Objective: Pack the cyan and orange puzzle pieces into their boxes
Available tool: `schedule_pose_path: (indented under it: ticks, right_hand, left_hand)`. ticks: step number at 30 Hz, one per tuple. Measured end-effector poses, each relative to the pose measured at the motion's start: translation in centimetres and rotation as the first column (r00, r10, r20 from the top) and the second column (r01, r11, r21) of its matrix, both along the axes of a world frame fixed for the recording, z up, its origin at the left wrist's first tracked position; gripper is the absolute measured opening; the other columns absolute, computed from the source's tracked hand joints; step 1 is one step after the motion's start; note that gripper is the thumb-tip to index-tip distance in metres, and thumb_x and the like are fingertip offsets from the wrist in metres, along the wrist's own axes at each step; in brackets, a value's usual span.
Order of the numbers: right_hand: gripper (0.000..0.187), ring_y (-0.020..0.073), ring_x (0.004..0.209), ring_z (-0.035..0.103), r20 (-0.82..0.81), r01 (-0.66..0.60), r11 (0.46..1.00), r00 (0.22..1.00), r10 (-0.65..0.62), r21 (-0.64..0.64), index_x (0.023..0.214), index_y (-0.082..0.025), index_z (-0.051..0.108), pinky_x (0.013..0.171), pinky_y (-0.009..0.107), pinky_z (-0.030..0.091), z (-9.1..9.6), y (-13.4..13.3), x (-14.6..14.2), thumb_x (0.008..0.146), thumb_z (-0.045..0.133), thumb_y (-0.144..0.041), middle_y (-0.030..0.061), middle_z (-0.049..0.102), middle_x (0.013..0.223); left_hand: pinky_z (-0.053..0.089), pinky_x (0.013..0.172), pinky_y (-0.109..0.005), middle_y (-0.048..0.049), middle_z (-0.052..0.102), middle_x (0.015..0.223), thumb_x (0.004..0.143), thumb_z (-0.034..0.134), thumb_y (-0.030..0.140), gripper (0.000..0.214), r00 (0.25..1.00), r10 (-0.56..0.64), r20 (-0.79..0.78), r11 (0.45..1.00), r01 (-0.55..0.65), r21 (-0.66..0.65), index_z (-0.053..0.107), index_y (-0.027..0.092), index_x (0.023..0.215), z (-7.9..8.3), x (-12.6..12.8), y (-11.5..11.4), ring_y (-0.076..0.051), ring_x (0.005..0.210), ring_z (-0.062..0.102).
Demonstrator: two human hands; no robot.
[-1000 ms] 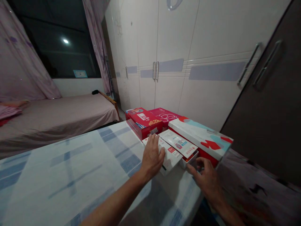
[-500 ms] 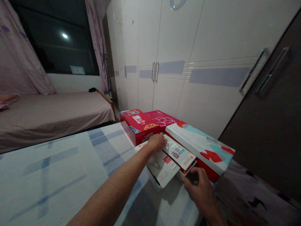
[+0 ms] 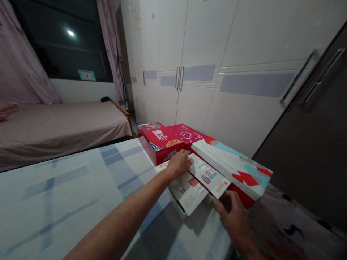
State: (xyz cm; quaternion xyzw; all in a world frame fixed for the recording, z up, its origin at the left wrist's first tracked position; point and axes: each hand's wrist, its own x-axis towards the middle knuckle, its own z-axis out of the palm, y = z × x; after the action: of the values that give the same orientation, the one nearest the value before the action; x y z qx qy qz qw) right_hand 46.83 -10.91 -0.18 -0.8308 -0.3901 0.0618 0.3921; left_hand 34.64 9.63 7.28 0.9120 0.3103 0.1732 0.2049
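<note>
Barely shifted: left hand [image 3: 179, 163] | on flat white box [image 3: 189, 191], red labels

A bed [image 3: 62, 124] with a pinkish cover stands under a dark window [image 3: 62, 39], where a ceiling light is reflected and a small blue label sits at the lower edge. Pink curtains [image 3: 24, 68] hang at both sides of the glass. White wardrobe doors [image 3: 206, 54] with grey-violet bands and metal handles fill the far wall. A dark cabinet [image 3: 317, 141] with long handles stands at the right.
</note>
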Motion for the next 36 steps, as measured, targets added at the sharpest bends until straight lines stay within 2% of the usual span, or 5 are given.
schedule_pose_path:
  ticks: [7, 12, 16, 25, 36]
  right_hand:
    - [0.056, 0.0106, 0.072, 0.054, -0.048, 0.055, 0.996, 0.998, -0.051, 0.072, 0.083, -0.016, 0.05, 0.065, 0.02, 0.044, 0.5, -0.8, 0.0, 0.075, 0.041, -0.072, 0.0023, 0.056, 0.079]
    - [0.049, 0.0079, 0.066, 0.053, 0.017, 0.014, 0.998, 1.0, -0.015, 0.057, 0.078, -0.017, 0.051, 0.06, 0.017, 0.041, 0.9, -1.2, -2.0, 0.084, 0.036, -0.063, 0.0004, 0.056, 0.072]
    - [0.045, 0.007, 0.062, 0.054, 0.119, -0.086, 0.991, 0.99, 0.074, 0.1, 0.074, -0.016, 0.052, 0.059, 0.015, 0.042, 1.0, -1.3, -4.2, 0.084, 0.04, -0.059, 0.0005, 0.056, 0.069]
    - [0.036, 0.0046, 0.057, 0.05, 0.11, -0.364, 0.918, 0.93, 0.35, 0.16, 0.069, -0.016, 0.05, 0.056, 0.015, 0.039, 2.1, 0.0, -8.3, 0.088, 0.041, -0.045, -0.0009, 0.052, 0.063]
    - [0.041, 0.0057, 0.067, 0.057, -0.032, -0.132, 0.981, 0.99, 0.138, 0.14, 0.105, -0.019, 0.05, 0.06, 0.015, 0.047, 0.6, 0.3, -8.3, 0.083, 0.046, -0.053, 0.0002, 0.061, 0.085]
  left_hand:
    - [0.039, 0.106, -0.035, -0.0097, 0.048, 0.132, 0.093, 0.039, 0.037, 0.04, 0.963, -0.039, 0.266, 0.971, -0.026, 0.238, 0.052, 0.015, 0.123, -2.4, -8.3, -1.1, -0.019, 0.122, 0.044]
    - [0.05, 0.082, -0.031, -0.0098, 0.058, 0.108, 0.091, 0.042, 0.041, 0.041, 0.971, -0.014, 0.237, 0.919, -0.081, 0.385, 0.051, 0.015, 0.122, -3.9, -12.5, -1.8, -0.017, 0.096, 0.057]
    - [0.048, 0.068, -0.027, -0.0051, 0.061, 0.088, 0.091, 0.044, 0.035, 0.033, 0.985, -0.053, 0.163, 0.921, -0.015, 0.39, 0.052, 0.016, 0.116, -4.8, -12.5, -2.7, -0.015, 0.077, 0.057]
    - [0.05, 0.077, -0.032, -0.0059, 0.06, 0.092, 0.091, 0.034, 0.021, 0.029, 0.983, 0.105, 0.15, 0.937, -0.148, 0.316, 0.055, 0.016, 0.11, -4.9, -11.1, -2.9, -0.018, 0.086, 0.057]
    - [0.034, 0.111, -0.043, -0.0119, 0.044, 0.136, 0.093, 0.034, 0.036, 0.047, 0.913, 0.252, 0.321, 0.966, -0.26, -0.019, 0.041, 0.013, 0.132, -6.0, -9.8, -1.7, -0.022, 0.128, 0.04]
